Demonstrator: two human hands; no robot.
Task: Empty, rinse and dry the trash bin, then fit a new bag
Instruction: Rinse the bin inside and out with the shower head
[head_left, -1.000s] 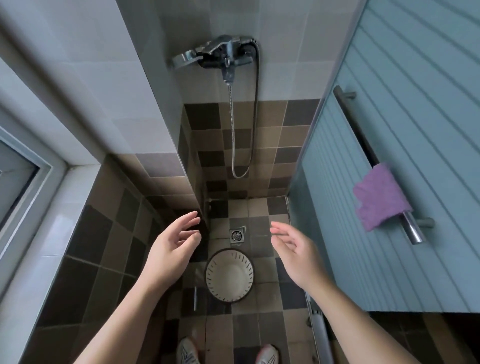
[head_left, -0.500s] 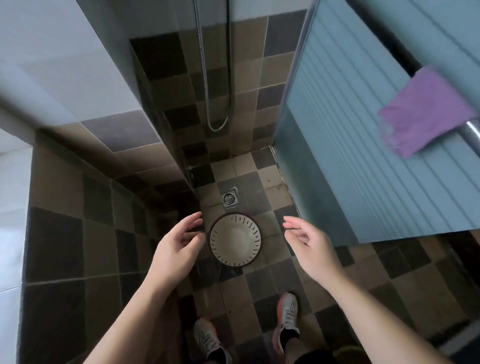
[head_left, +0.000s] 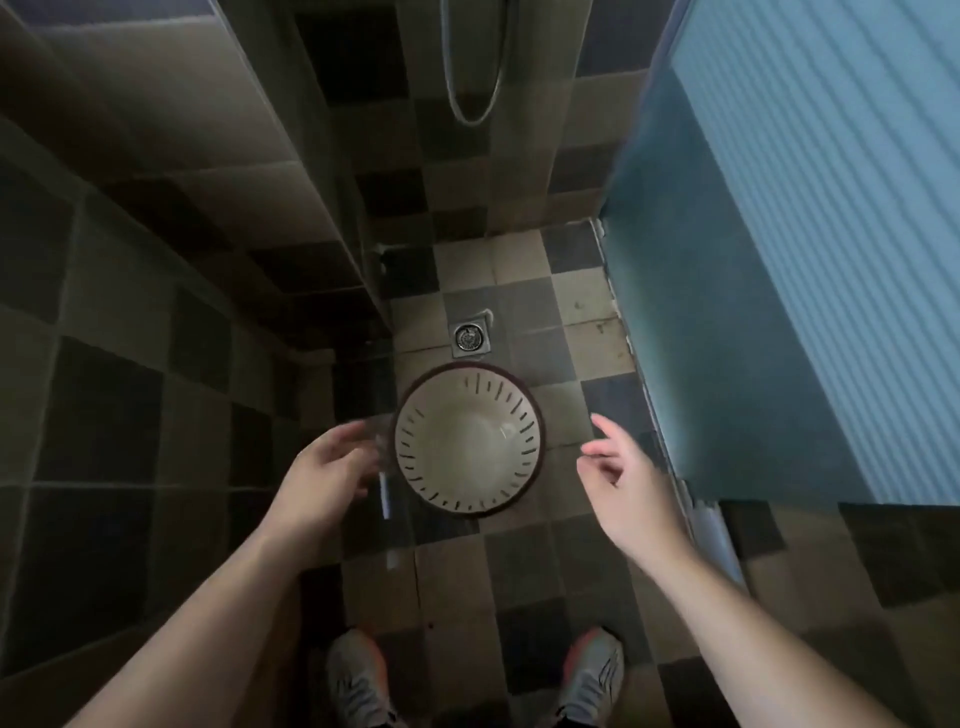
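Note:
A round cream trash bin (head_left: 469, 439) with a dark rim and slotted walls stands upright on the tiled floor, seen from above; its inside holds nothing. My left hand (head_left: 324, 475) hovers just left of the rim, fingers loosely spread and blurred, holding nothing. My right hand (head_left: 621, 486) hangs to the right of the bin, apart from it, fingers relaxed and spread.
A square floor drain (head_left: 470, 338) lies just beyond the bin. The shower hose (head_left: 470, 111) loops down the back wall. A blue ribbed door (head_left: 810, 249) stands at the right, tiled walls at the left. My two shoes (head_left: 358, 680) show below.
The view has tilted down, so the tap and purple cloth are out of frame. Both hands have dropped lower towards the bin's two sides.

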